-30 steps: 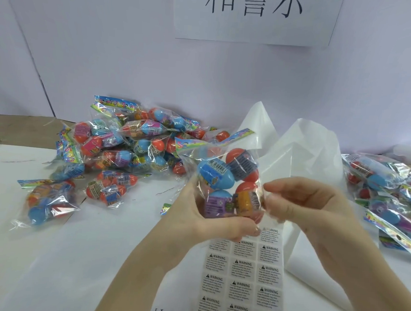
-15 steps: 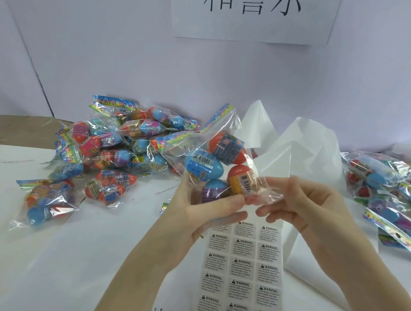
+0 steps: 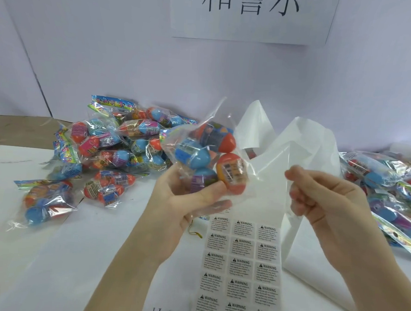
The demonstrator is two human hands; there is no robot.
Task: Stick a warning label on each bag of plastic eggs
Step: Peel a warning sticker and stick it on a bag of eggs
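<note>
A clear plastic bag of coloured plastic eggs [image 3: 208,155] is held up at the centre of the frame, above the bench. Through the film show a blue egg, a red egg with a dark band, an orange-and-pink egg with a barcode sticker and a purple one at the bottom. The left hand [image 3: 187,202] grips the bag from below, thumb curled over the lower eggs and fingers wrapped behind. The right hand [image 3: 322,201], right of centre, has its fingers curled together at the bag's loose clear edge; whether they pinch the film or a label cannot be told.

Directly below the bag, at lower centre, a white sheet of small rectangular warning labels [image 3: 240,270] lies flat on the white bench [image 3: 48,266], three labels across, each printed with a black triangle and the word WARNING. Behind the right hand stands a crumpled white translucent plastic sheet [image 3: 306,142].

To the left of centre a heap of similar clear bags of coloured eggs [image 3: 118,145] lies on the bench, with one bag [image 3: 45,201] apart at the lower left. Another pile of such bags [image 3: 390,188] fills the right edge. At top centre a white paper sign with black characters [image 3: 251,11] hangs on the pale wall.
</note>
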